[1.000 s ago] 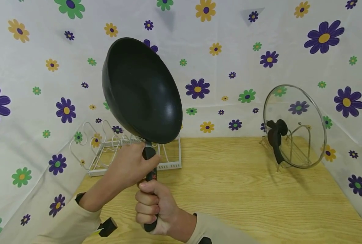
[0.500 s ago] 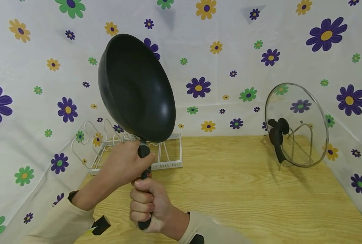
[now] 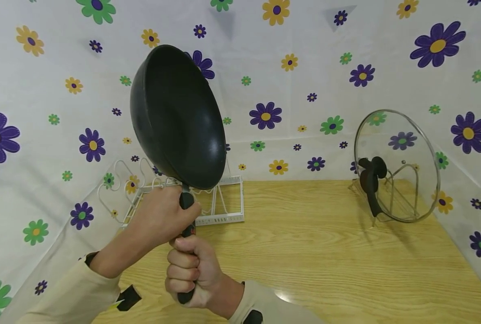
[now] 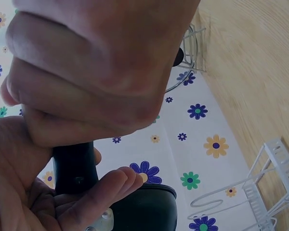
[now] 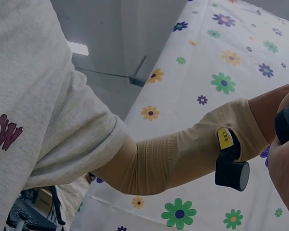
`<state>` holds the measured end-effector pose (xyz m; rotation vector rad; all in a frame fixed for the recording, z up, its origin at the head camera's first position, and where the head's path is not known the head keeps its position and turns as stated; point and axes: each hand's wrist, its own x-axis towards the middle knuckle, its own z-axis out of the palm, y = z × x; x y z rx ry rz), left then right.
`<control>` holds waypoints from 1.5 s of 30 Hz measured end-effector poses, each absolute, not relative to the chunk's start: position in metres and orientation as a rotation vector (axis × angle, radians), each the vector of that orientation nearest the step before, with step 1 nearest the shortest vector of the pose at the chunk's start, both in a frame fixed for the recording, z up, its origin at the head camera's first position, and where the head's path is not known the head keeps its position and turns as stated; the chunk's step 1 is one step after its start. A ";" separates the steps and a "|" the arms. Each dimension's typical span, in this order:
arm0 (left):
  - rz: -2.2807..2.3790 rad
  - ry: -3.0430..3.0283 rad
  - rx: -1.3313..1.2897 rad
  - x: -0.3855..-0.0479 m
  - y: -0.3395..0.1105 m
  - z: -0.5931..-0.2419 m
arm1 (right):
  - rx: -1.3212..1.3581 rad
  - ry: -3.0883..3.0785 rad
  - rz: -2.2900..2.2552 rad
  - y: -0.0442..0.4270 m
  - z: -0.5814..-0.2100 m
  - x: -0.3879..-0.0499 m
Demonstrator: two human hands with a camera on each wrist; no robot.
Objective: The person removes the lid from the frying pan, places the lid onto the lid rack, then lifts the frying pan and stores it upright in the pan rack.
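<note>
A deep black wok [image 3: 183, 117] is held up off the table in the head view, bowl upward and tilted, its inside partly facing me. Just below the bowl, my left hand [image 3: 163, 211] grips the upper part of its black handle [image 3: 187, 201]. My right hand [image 3: 196, 270] is wrapped round the lower end of that handle, thumb on the near side. In the left wrist view the curled right hand [image 4: 86, 72] appears above the left hand [image 4: 14, 168], with part of the wok [image 4: 149, 207] beyond. In the right wrist view only the handle end [image 5: 286, 124] shows.
Behind the wok, a white wire rack [image 3: 224, 219] stands on the wooden table [image 3: 305, 261]. A glass lid [image 3: 402, 135] with a black handle leans in a metal stand [image 3: 415, 202] at the right. A flowered cloth [image 3: 297, 36] forms the back and sides.
Both hands have moved a little left with the wok. It has turned slightly, so more of its outer left side shows. The grip looks the same.
</note>
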<state>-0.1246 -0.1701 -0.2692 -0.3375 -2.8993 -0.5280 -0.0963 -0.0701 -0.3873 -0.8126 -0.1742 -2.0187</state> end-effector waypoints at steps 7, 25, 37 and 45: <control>-0.455 -2.870 -0.367 -0.126 -0.175 -0.268 | -0.806 -0.199 -2.000 -0.077 -0.387 -0.098; -0.408 -2.881 -0.390 -0.130 -0.182 -0.269 | -0.809 -0.309 -1.980 -0.088 -0.390 -0.100; -0.403 -2.885 -0.432 -0.134 -0.181 -0.271 | -0.779 -0.392 -2.012 -0.092 -0.390 -0.099; -0.376 -2.906 -0.443 -0.138 -0.179 -0.271 | -0.745 -0.460 -2.040 -0.095 -0.389 -0.097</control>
